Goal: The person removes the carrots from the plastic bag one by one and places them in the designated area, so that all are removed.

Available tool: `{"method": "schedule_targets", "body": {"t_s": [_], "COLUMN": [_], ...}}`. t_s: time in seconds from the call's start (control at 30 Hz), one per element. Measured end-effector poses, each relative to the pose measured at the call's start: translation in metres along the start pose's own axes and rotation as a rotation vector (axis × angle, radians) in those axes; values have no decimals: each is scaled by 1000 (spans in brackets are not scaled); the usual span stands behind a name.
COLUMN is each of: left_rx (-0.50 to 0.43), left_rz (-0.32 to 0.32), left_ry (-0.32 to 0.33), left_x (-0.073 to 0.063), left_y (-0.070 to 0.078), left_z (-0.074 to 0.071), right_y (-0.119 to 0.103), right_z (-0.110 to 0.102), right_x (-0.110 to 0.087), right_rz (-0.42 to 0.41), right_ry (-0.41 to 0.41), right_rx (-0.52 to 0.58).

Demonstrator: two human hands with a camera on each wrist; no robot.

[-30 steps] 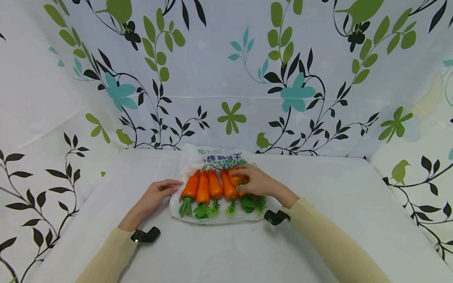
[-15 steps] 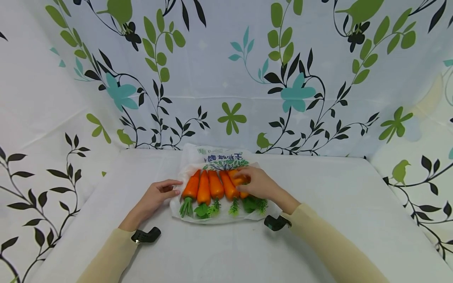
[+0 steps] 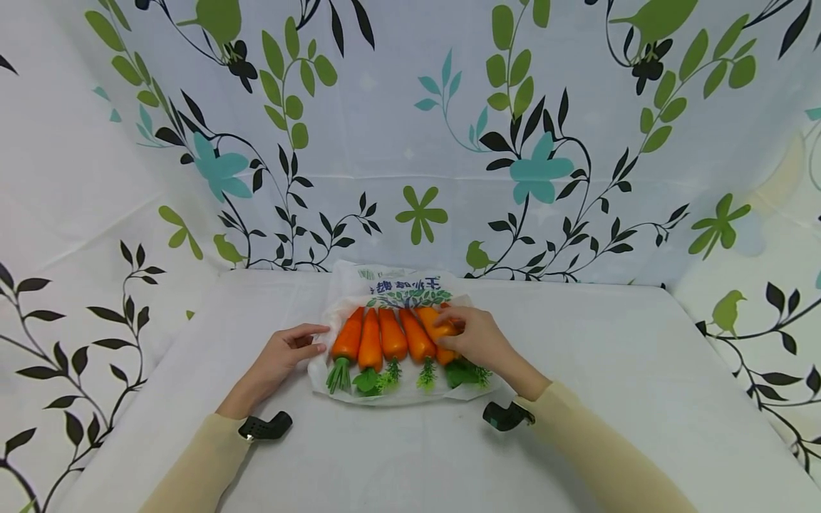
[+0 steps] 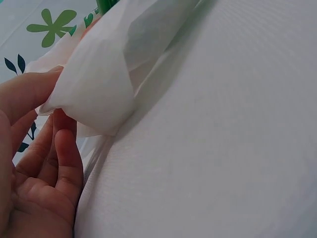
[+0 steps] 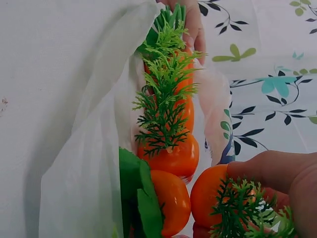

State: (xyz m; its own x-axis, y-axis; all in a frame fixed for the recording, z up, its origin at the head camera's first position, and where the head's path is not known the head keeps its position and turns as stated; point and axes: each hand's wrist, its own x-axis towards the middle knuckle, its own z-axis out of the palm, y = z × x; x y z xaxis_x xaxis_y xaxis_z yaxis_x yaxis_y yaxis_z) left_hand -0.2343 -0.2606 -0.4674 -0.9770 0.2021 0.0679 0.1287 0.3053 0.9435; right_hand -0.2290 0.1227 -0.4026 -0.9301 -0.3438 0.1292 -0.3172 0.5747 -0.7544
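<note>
A row of orange toy carrots (image 3: 390,335) with green leafy tops lies in a crumpled white plastic bag (image 3: 372,400). At the bag's left edge is my left hand (image 3: 287,354); in the left wrist view, its thumb and fingers pinch the thin plastic. My right hand (image 3: 479,340) is over the right end of the row. The right wrist view shows it gripping the rightmost carrot (image 5: 208,194), whose feathery top hangs toward the camera. Beside that carrot sits another carrot (image 5: 172,203) with broad green leaves. The gripped carrot is mostly hidden by my hand in the head view.
The bag's far part bears blue lettering (image 3: 403,285) and a printed tree. Under it spreads a white-covered table (image 3: 398,456), with a leaf-patterned curtain (image 3: 385,142) behind. Black wrist cameras, such as the left one (image 3: 266,426), stick out beside both wrists.
My right hand has drifted slightly to the right, exposing more of the orange carrot to the left of its fingers. The left hand stays at the bag's edge.
</note>
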Motion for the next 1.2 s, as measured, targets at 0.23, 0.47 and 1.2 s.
{"method": "schedule_targets", "body": {"t_s": [0.23, 0.47, 1.2], "left_rx": [-8, -7, -13], "left_rz": [4, 2, 15], "left_ry": [3, 2, 10], "left_x": [0, -1, -1], "left_y": [0, 0, 0], "left_z": [-1, -1, -1], "right_y": [3, 5, 16], "right_z": [-5, -17, -57], "right_x": [-7, -14, -42], "right_rz": [12, 29, 24], "right_ry": [11, -27, -91], "right_rx": [42, 70, 103]}}
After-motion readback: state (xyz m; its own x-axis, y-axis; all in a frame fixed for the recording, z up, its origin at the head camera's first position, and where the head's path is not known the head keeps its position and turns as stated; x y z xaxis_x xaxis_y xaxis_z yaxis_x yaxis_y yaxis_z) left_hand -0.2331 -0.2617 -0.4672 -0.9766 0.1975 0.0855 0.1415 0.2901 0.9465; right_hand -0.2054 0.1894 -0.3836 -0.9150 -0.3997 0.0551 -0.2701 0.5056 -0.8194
